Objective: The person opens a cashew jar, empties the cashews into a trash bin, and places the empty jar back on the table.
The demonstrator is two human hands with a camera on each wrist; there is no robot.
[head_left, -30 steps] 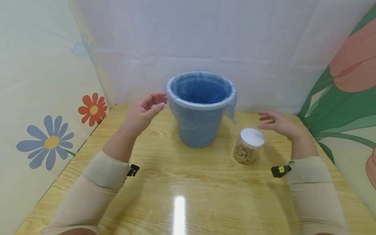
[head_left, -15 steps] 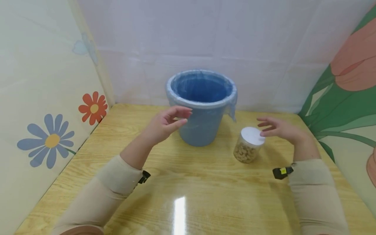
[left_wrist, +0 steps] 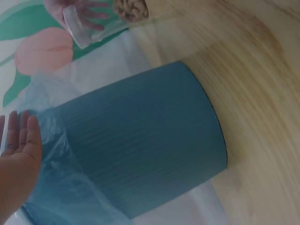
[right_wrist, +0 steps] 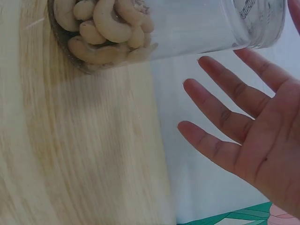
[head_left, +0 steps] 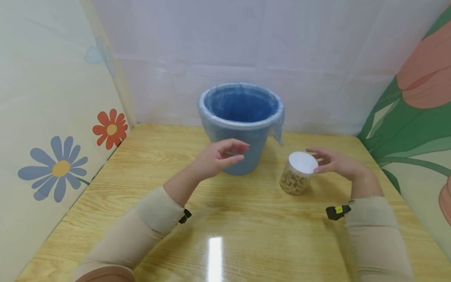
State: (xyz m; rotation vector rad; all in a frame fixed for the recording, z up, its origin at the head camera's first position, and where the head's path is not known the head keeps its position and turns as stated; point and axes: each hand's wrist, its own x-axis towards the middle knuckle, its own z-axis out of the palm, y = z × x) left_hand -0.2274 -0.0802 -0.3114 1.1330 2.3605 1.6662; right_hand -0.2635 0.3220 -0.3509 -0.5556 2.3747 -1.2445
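Your wood-grain surface [head_left: 267, 235] carries a lined bin [head_left: 243, 125], white backdrop [head_left: 218, 43] behind it, cashew jar [head_left: 298, 173] right of it; left grip [head_left: 211, 159] and right grip [head_left: 336, 161] spread.

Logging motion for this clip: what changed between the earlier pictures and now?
The left hand has moved rightward and down in view, now in front of the blue bin. The right hand has come down beside the white lid of the jar; contact is unclear. Bin and jar stayed put.

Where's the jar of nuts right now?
In the head view, the jar stands on the table right of centre, to the right of the blue bin and nearer the camera, with the right hand close beside its white lid.
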